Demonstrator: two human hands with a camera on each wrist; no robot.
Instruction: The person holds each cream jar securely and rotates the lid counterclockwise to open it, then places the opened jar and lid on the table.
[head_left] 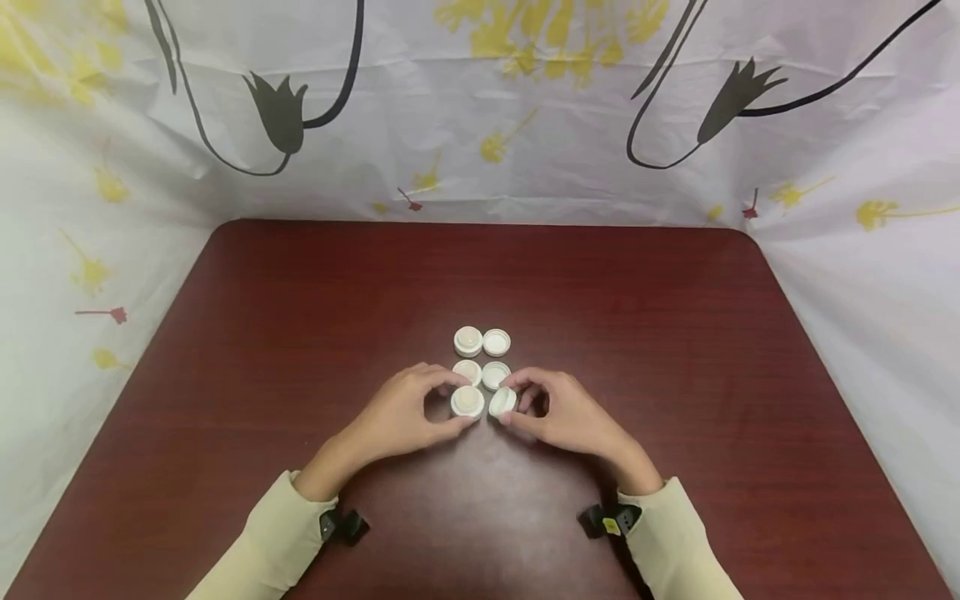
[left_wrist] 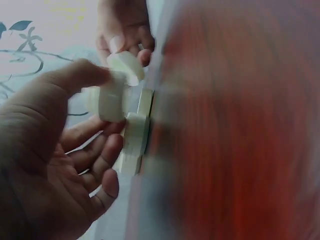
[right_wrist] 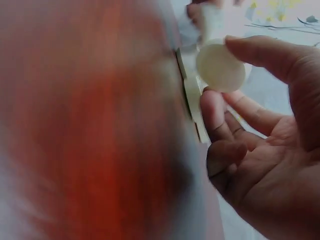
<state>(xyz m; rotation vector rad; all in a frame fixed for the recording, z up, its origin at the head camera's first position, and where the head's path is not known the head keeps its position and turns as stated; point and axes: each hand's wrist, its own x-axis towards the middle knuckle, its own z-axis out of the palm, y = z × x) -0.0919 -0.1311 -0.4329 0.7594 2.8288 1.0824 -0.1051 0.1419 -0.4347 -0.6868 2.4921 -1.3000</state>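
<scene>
My left hand (head_left: pixel 416 408) pinches a small white round jar (head_left: pixel 467 403) between thumb and forefinger; in the left wrist view this jar (left_wrist: pixel 112 100) is raised above the table. Facing it, my right hand (head_left: pixel 558 410) grips a white screw lid (head_left: pixel 502 403), held tilted, with its round flat face (right_wrist: pixel 220 69) showing in the right wrist view. A narrow gap parts jar and lid. Just beyond stand another jar (head_left: pixel 467 370) and a lid lying hollow side up (head_left: pixel 493 377). Behind those sit a third jar (head_left: pixel 468 342) and its neighbouring lid (head_left: pixel 497 342).
Everything rests on a dark red-brown table (head_left: pixel 337 292) with rounded far corners. A white sheet (head_left: pixel 450 108) printed with grey and yellow flowers hangs behind it and along both sides. Black wrist cameras (head_left: pixel 343 527) sit at the sleeves.
</scene>
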